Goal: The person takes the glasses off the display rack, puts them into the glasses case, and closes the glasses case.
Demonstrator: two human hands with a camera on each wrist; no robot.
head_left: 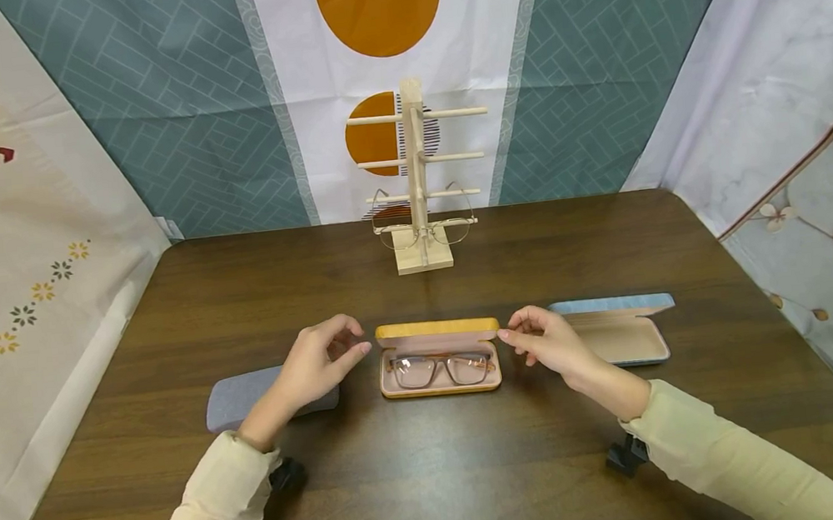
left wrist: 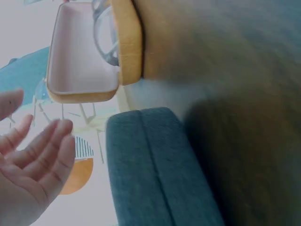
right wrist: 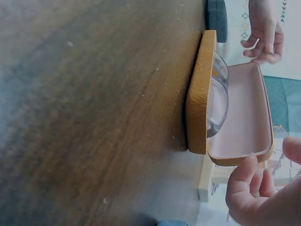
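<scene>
An orange-yellow glasses case (head_left: 442, 390) stands open on the table in front of me, its pink-lined lid (head_left: 436, 327) tilted up. Inside lie dark-framed eyeglasses (head_left: 437, 361) with folded temples. My left hand (head_left: 313, 364) hovers just off the lid's left end, fingers loosely bent and nothing between them. On the other side, my right hand (head_left: 551, 341) has a fingertip right at the lid's right corner, as the right wrist view shows too; its other fingers are loosely bent. Below my left hand is a closed grey glasses case (head_left: 241, 394), partly covered by the wrist.
A blue glasses case (head_left: 624, 345) with beige lining lies open behind my right hand. At the back stands a wooden display rack (head_left: 424, 260) with several pegs, carrying thin wire-rimmed glasses (head_left: 450, 222). Patterned cloths hang around the brown table (head_left: 437, 476).
</scene>
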